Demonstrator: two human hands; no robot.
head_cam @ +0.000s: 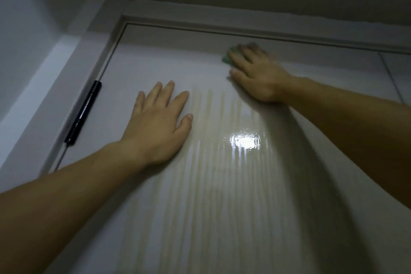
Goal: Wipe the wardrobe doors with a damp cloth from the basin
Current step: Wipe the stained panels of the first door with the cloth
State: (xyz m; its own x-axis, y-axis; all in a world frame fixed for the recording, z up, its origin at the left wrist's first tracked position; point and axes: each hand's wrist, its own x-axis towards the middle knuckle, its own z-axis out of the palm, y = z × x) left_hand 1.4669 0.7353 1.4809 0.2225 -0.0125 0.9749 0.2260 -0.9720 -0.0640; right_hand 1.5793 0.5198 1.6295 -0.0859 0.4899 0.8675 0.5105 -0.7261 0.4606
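The left hand (160,122) lies flat on the pale, glossy, faintly streaked wardrobe door (222,196). Its fingers are straight and spread and it holds nothing, so it seems only to brace the panel. The right hand (258,73), at about 2 o'clock from the left and well apart from it, has its fingers laid out fairly straight over a small crumpled green cloth (228,56) and presses it against the door rather than gripping it. Only an edge of the green cloth shows, at the hand's 10 o'clock beyond the fingertips; the rest is hidden under the palm.

The step in hand looks like wiping the top strip of this door. The cloth sits just below the grey upper frame rail (222,22), which lies at 12 o'clock of the right hand. The next move probably calls for steady flat pressure, a sweep along that top edge, and then overlapping passes downward.

Further out, a bright patch of reflected light (244,141) sits at 6 o'clock of the right hand. A black cylindrical hinge (83,111) is on the door's edge at 9 o'clock of the left hand. A second pale door panel (398,66) begins at 3 o'clock of the right hand and appears not yet reached. The basin is out of view.
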